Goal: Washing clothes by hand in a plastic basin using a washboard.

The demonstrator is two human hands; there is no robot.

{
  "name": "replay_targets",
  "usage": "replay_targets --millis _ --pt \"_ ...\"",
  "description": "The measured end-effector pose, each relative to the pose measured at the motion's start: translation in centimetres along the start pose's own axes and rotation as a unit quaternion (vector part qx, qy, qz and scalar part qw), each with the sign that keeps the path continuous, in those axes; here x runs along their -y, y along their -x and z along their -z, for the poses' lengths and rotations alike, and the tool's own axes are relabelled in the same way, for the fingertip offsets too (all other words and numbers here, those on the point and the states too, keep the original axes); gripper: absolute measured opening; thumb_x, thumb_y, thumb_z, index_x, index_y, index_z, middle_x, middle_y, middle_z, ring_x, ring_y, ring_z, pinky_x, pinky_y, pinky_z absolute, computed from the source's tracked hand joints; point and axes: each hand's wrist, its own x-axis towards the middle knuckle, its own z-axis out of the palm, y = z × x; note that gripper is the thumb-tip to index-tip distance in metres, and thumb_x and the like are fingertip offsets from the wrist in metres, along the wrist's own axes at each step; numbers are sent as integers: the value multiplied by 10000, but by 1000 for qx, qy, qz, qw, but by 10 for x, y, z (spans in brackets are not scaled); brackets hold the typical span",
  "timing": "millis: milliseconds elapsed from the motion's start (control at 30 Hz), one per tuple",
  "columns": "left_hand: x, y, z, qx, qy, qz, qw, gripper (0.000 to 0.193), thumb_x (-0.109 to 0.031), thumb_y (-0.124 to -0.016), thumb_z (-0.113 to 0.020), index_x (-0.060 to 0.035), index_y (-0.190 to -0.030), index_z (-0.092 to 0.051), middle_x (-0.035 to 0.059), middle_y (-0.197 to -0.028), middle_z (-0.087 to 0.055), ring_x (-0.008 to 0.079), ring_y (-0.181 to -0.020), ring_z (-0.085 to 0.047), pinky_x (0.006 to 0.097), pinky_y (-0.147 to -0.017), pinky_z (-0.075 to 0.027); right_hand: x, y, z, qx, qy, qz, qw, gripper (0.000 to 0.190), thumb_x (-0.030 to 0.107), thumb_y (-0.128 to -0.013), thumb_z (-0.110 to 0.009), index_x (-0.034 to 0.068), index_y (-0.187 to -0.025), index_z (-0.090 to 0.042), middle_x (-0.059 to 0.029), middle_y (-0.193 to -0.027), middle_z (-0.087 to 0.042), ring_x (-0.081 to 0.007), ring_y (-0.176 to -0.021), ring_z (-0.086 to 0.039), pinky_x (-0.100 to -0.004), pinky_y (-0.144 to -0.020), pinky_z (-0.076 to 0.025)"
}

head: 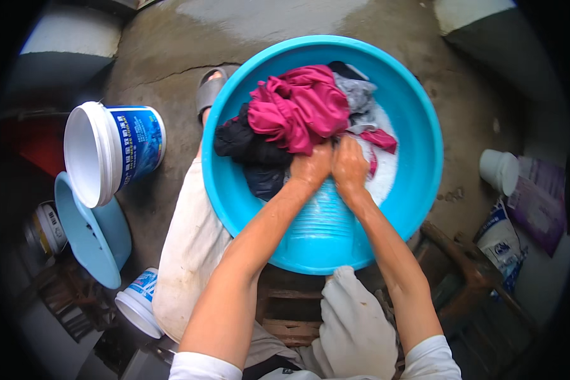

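A large round blue plastic basin [411, 209] stands before me, with a ribbed washboard [324, 213] moulded into its near side. Inside, a magenta garment [308, 97] lies heaped beside black clothes [251, 145] and a grey patterned cloth [358, 102], with white suds [384, 175] at the right. My left hand [313, 164] and my right hand [349, 164] are side by side at the washboard's far end, fingers curled down onto wet cloth at the near edge of the heap. The fingertips and the exact piece of cloth under them are hidden.
Left on the wet concrete floor are a white bucket [88, 156] lying on its side, a pale blue basin [92, 247] and a smaller bucket [140, 304]. At right are a small white tub [499, 172], plastic bags [501, 242] and a wooden chair [470, 270].
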Motion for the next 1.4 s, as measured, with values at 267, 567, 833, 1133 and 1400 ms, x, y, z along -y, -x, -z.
replay_targets --millis 267,567,833,1133,1400 --pt "11 122 57 121 6 -214 969 88 -141 -739 -563 -78 -750 -502 88 -687 -504 239 -623 -573 365 -506 -491 15 113 68 98 -123 174 972 168 136 -682 -618 60 -780 -504 -114 -735 -470 -275 -670 -522 -375 -536 -449" --pt "0 49 -1 93 -54 42 993 118 -184 -819 -531 -68 -797 -542 146 -637 -603 297 -578 -631 411 -484 -500 9 39 10 -1 -10 17 1000 120 153 -766 -564 77 -849 -522 -100 -800 -518 -272 -773 -539 -385 -617 -458" --pt "9 46 27 83 -25 -69 994 92 -145 -768 -544 -58 -795 -551 141 -662 -566 277 -591 -606 401 -497 -475 14 33 33 31 -18 111 993 162 159 -749 -547 55 -871 -524 -108 -814 -518 -256 -731 -561 -356 -539 -480" --pt "9 110 48 54 2 -200 978 98 -128 -736 -557 -82 -718 -473 88 -708 -476 239 -627 -559 348 -528 -465 24 114 61 52 -97 148 983 151 102 -692 -590 62 -821 -524 -93 -725 -481 -232 -690 -543 -343 -520 -459" --pt "17 -14 -14 -63 -15 -9 998 155 -171 -859 -489 -69 -917 -590 188 -788 -651 319 -676 -652 439 -568 -509 8 -20 -4 18 25 44 999 135 120 -768 -535 52 -884 -542 -117 -847 -528 -262 -768 -575 -346 -571 -522"
